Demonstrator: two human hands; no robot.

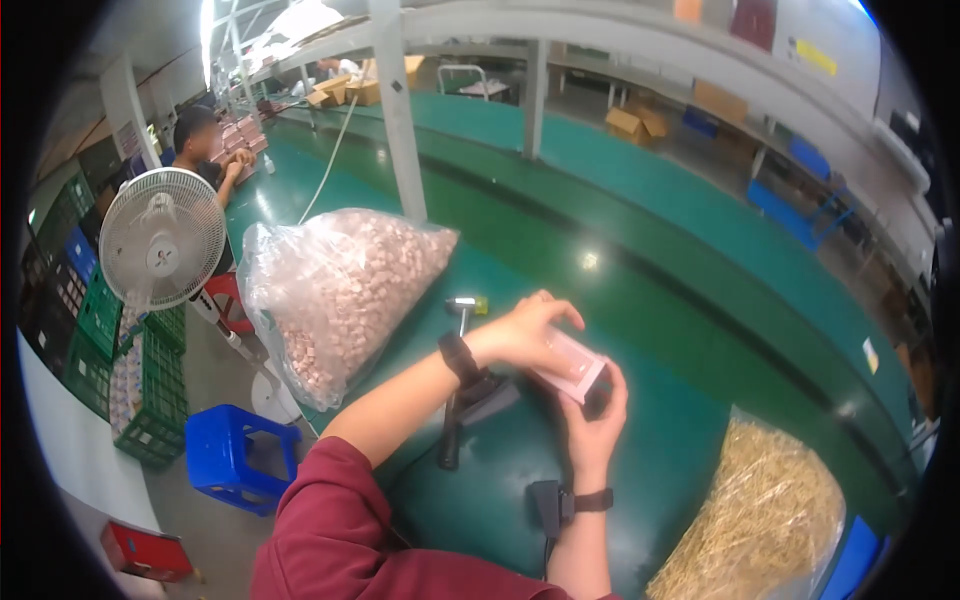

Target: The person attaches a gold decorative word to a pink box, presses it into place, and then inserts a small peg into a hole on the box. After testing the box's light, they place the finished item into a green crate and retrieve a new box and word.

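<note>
A pale pink, rectangular box-like piece (573, 364) is held up over the green table between both of my hands. My left hand (522, 335) is closed on its far left end, with the fingers over its top. Around its near right end, the thumb and fingers of my right hand (598, 415) are curled, and a dark opening shows there. Left of the piece, partly under my left forearm, lies a hammer (450, 440) with a black handle and a metal head. Its kind is not clear beyond the pink, smooth sides of the held piece.
A large clear bag of small pinkish pieces (350, 290) stands at the left. Another bag, of thin golden pieces (755, 515), lies at the near right. Beyond the table's left edge are a fan (163, 240), a blue stool (225, 455) and a person (200, 150). A post (398, 120) rises at the back.
</note>
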